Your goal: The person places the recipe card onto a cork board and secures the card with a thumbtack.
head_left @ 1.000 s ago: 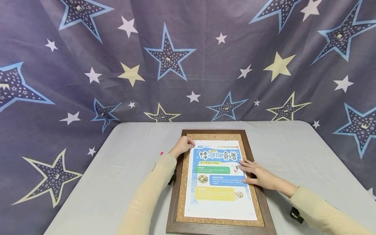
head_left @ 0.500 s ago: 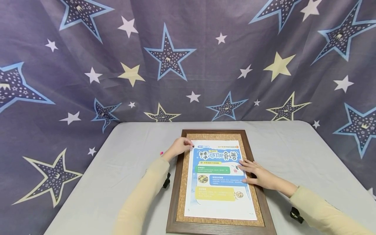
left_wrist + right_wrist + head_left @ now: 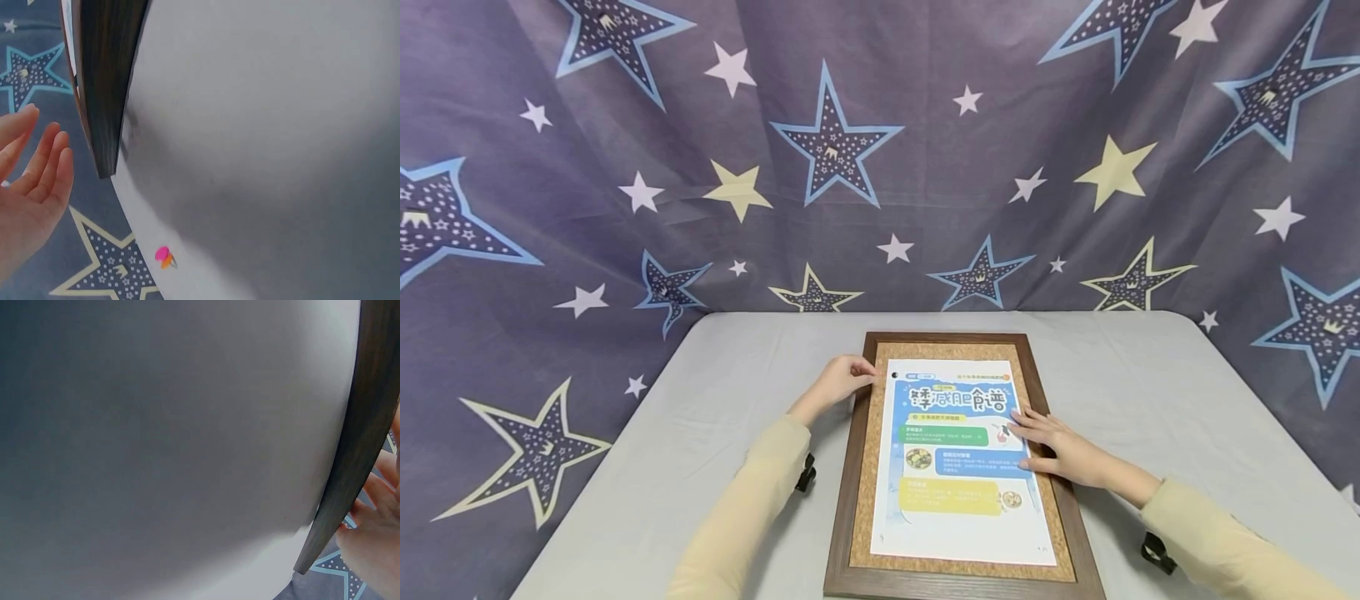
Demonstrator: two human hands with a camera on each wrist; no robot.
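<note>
A printed poster (image 3: 955,533) in blue, green and yellow lies on a cork board (image 3: 973,348) with a brown wooden frame (image 3: 848,517). A dark pushpin (image 3: 895,375) sits in the poster's upper left corner. My left hand (image 3: 837,385) is just left of that pin, over the frame's left side, fingers relaxed and nothing visible between them. Spread over the poster's right edge, my right hand (image 3: 1063,448) rests with its fingers extended. Only part of the right hand shows behind the frame in the right wrist view.
Pink and orange pushpins (image 3: 165,257) lie on the table left of the board; the left hand hides them in the head view. Grey cloth covers the table (image 3: 737,358). A star-patterned curtain (image 3: 925,167) hangs behind it.
My left hand has let go of the dark pushpin and drawn back to the left, leaving the pin in the poster's corner. The right hand has stayed in place.
</note>
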